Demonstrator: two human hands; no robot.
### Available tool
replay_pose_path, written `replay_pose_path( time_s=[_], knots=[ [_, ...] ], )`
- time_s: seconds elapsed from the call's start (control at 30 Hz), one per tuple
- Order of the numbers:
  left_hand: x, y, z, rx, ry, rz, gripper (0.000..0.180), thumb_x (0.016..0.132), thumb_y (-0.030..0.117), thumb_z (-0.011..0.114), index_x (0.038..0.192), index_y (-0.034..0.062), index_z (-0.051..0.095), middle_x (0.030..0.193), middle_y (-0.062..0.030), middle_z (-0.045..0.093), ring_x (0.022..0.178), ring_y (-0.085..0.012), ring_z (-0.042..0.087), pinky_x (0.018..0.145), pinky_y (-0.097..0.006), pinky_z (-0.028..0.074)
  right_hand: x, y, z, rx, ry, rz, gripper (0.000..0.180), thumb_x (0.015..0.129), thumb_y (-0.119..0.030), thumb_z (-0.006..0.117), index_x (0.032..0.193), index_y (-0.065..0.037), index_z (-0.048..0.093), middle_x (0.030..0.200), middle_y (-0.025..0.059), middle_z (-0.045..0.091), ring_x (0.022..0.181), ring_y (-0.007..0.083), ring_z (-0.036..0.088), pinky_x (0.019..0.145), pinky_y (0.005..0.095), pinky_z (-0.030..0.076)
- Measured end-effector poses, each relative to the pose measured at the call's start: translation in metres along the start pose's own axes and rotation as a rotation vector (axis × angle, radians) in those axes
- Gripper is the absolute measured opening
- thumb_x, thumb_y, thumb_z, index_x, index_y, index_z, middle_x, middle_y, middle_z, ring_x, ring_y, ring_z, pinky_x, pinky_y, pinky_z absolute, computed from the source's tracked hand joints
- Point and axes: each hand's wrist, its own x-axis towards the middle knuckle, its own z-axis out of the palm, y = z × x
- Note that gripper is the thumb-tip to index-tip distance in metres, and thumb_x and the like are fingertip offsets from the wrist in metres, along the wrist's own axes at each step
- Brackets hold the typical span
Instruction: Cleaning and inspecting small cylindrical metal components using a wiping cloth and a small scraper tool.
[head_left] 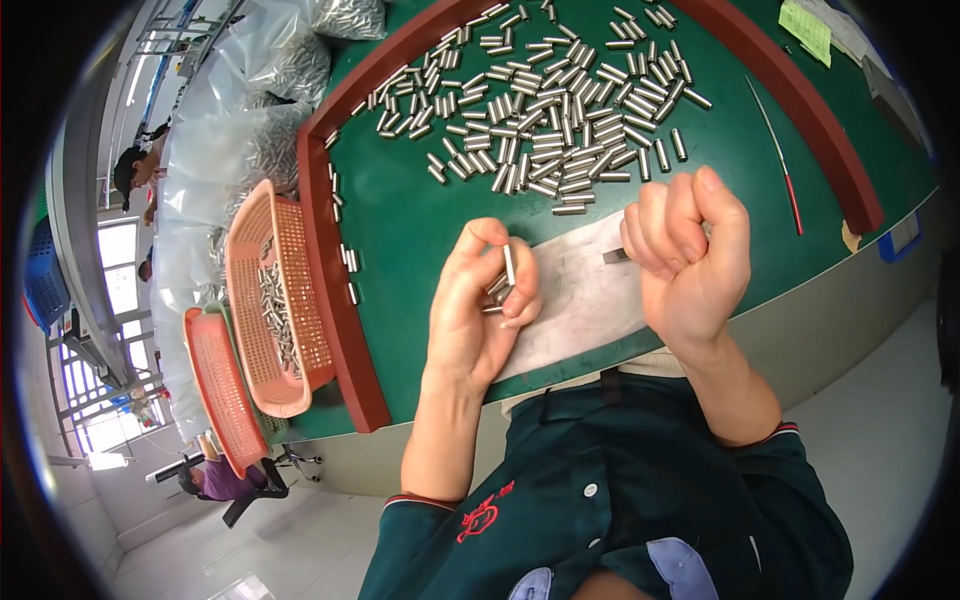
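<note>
My left hand (468, 300) is closed around several small metal cylinders. One shiny cylinder (509, 266) stands between its fingertips, and others show in the curl of the fingers. To the right, my right hand (692, 262) is curled into a fist. A short dark grey flat piece (614, 256) sticks out of that fist on its left side; the rest of it is hidden. Beneath both hands lies a stained whitish cloth (580, 300). Beyond them, many loose metal cylinders (570, 135) are spread over the green tabletop (390, 220).
Dark red wooden rails (335, 270) border the work area. A thin tool with a red handle (793, 200) lies at the right. Left of the rail stand a peach basket (315, 330) with metal parts and a red basket (215, 385). Bags of parts (275, 65) sit beyond; other people are further off.
</note>
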Motion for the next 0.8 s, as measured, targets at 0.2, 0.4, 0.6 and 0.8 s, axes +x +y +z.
replay_pose_path(
  time_s=[0.2, 0.4, 0.6, 0.8],
  knots=[
    [0.011, 0.009, 0.016, 0.668, 0.128, 0.095, 0.005, 0.083, 0.005, 0.051, 0.088, 0.0034, 0.052, 0.062, 0.0022, 0.047, 0.048, -0.0039, 0.035, 0.042, -0.02, 0.028, 0.0, -0.001, -0.002, -0.01, -0.019, 0.004, 0.041, 0.088, -0.02, 0.03, 0.049, -0.012, 0.025, 0.042, -0.0019, 0.025, 0.039, 0.0068, 0.017, 0.039, 0.0234, 0.017],
    [0.033, 0.001, 0.024, 1.743, 0.058, 0.59, 0.006, 0.075, 0.006, 0.057, 0.076, 0.0013, 0.054, 0.065, -0.0134, 0.057, 0.057, -0.0319, 0.053, 0.05, -0.037, 0.042, 0.0, -0.001, -0.002, 0.053, -0.012, 0.021, 0.04, 0.088, -0.017, 0.031, 0.049, -0.01, 0.025, 0.043, -0.0012, 0.026, 0.04, 0.0068, 0.02, 0.039, 0.0236, 0.018],
    [0.038, -0.002, 0.022, 2.012, -0.126, 0.613, 0.007, 0.074, 0.005, 0.058, 0.079, 0.0038, 0.053, 0.063, -0.012, 0.054, 0.056, -0.0291, 0.053, 0.05, -0.036, 0.041, 0.0, -0.002, -0.001, 0.044, -0.006, 0.017, 0.04, 0.088, -0.017, 0.032, 0.049, -0.01, 0.025, 0.044, -0.0016, 0.025, 0.041, 0.0067, 0.02, 0.039, 0.0232, 0.018],
    [0.022, 0.013, 0.021, 2.069, -0.286, 0.684, 0.014, 0.067, 0.003, 0.056, 0.08, 0.0064, 0.052, 0.059, -0.0073, 0.046, 0.055, -0.0235, 0.05, 0.048, -0.034, 0.04, 0.001, -0.001, -0.002, 0.04, 0.006, 0.006, 0.04, 0.088, -0.018, 0.033, 0.049, -0.01, 0.025, 0.043, -0.0019, 0.025, 0.04, 0.0065, 0.019, 0.038, 0.023, 0.017]
  ],
)
